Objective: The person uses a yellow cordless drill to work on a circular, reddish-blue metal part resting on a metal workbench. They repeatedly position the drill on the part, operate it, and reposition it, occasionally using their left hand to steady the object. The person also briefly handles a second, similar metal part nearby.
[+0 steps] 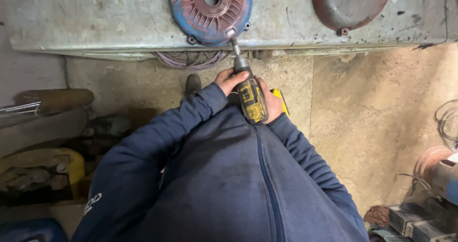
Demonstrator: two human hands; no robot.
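Head view, looking straight down the person's front. Both hands sit mid-frame, wrapped round a yellow-and-black power driver (252,99). Left hand (228,81) is closed on the front of the tool body, just behind the chuck, thumb lying along the top. Right hand (272,106) is closed on the rear/grip section, mostly hidden behind the tool; fingers not visible there. The driver tilts up and slightly left, and its socket bit (235,48) meets the lower right edge of a blue motor end cover (211,10) at a bolt lug. That cover lies flat on a grey metal bench (119,18) across the top of the frame, ribbed reddish inner face up, centre hole open, overhanging the bench's front edge a little. A second end cover (350,3), rusty brown, sits further right on the same bench, well apart from the tool. A coil of purplish wire (191,59) hangs under the bench edge just below the blue cover. A dark shoe (192,83) shows on the concrete floor (372,108) beside the left hand. Dark blue zip jacket (229,175) fills the lower centre. Left edge: a brown pipe (55,99) and a yellow container (43,168) of scrap. Lower right corner: part of a motor body (436,170).
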